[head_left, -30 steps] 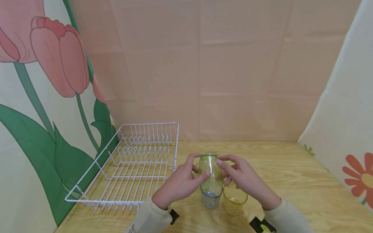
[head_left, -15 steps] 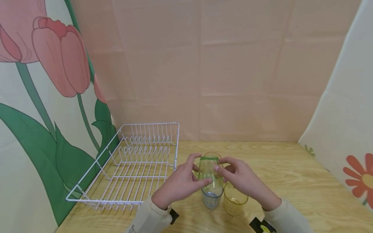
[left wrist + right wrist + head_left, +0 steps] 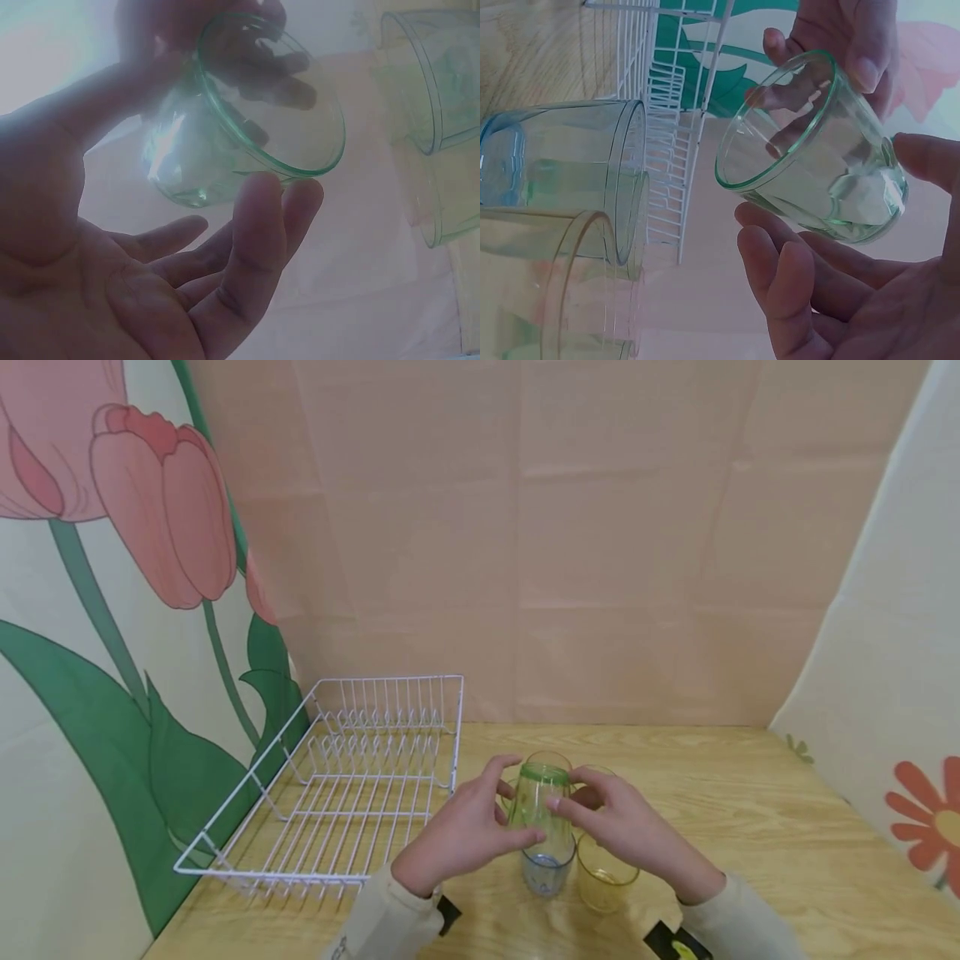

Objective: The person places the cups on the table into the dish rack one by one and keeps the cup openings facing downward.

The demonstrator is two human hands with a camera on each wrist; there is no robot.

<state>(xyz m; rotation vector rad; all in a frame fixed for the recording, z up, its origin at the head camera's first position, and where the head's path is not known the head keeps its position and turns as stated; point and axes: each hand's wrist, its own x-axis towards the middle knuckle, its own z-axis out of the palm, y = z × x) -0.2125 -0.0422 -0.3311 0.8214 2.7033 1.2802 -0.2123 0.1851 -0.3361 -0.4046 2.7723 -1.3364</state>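
Both hands hold a clear green drinking glass [image 3: 542, 814] above the table, tilted and mouth down. My left hand [image 3: 468, 831] grips it from the left, thumb in front and fingers at the far side. From the right, my right hand [image 3: 618, 818] pinches it; in the right wrist view its thumb touches near the base and its fingers lie under the wall. Just below stands a blue-tinted glass [image 3: 546, 878], upright. A yellow glass [image 3: 606, 889] is upright at its right. Farther back, the hands and green glass partly hide more glasses, one with a pinkish rim [image 3: 551, 753].
A white wire dish rack [image 3: 270, 878] stands on the left of the wood-grain table [image 3: 750, 852]. A plain pinkish cloth [image 3: 600, 543] hangs behind, with flower-printed cloths at both sides.
The green glass has turned and sunk slightly between the hands, its base coming lower. The right thumb has slid a little down and left. The left hand has hardly moved.
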